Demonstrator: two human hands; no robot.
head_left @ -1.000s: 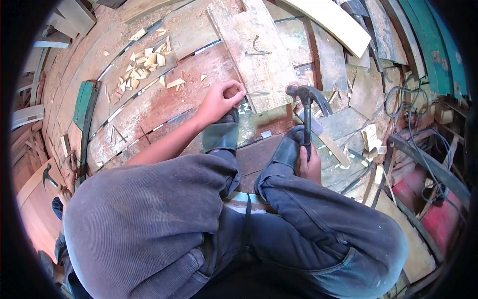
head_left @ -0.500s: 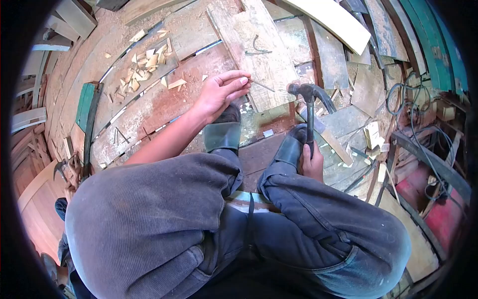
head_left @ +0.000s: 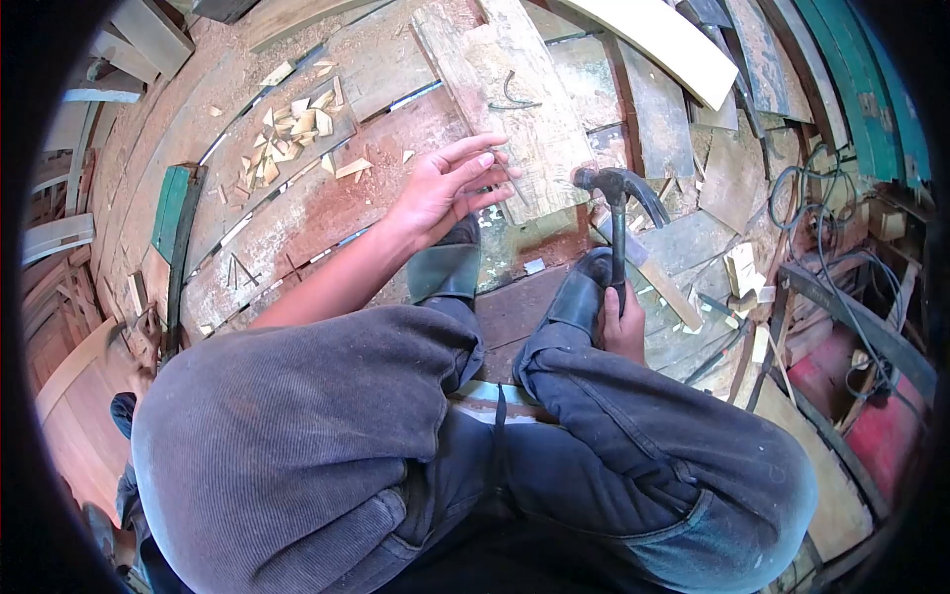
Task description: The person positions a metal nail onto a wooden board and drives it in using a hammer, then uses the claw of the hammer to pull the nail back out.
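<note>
My left hand (head_left: 440,193) is raised over the floor with its fingers loosely parted. A thin nail (head_left: 521,194) lies among its fingertips, pointing down and to the right. Lower right, my right hand (head_left: 621,329) is wrapped round the handle of a claw hammer (head_left: 618,238). The hammer's head is up, beside the near end of a worn wooden board (head_left: 542,139). Bent nails (head_left: 513,102) rest on that board. My shoes stand on either side below it, the right one (head_left: 579,292) near the hammer handle.
Wood chips (head_left: 287,134) are heaped at the upper left. Several loose nails (head_left: 239,269) lie farther down. A green-painted block (head_left: 173,218) stands at left. Black cable (head_left: 826,198) coils at right. Another person's hand (head_left: 146,342) shows at the far left edge.
The fingers of my left hand have spread from a tight pinch, and the nail has swung to a steeper downward slant. My hammer has hardly moved. The other person's hand at left has shifted.
</note>
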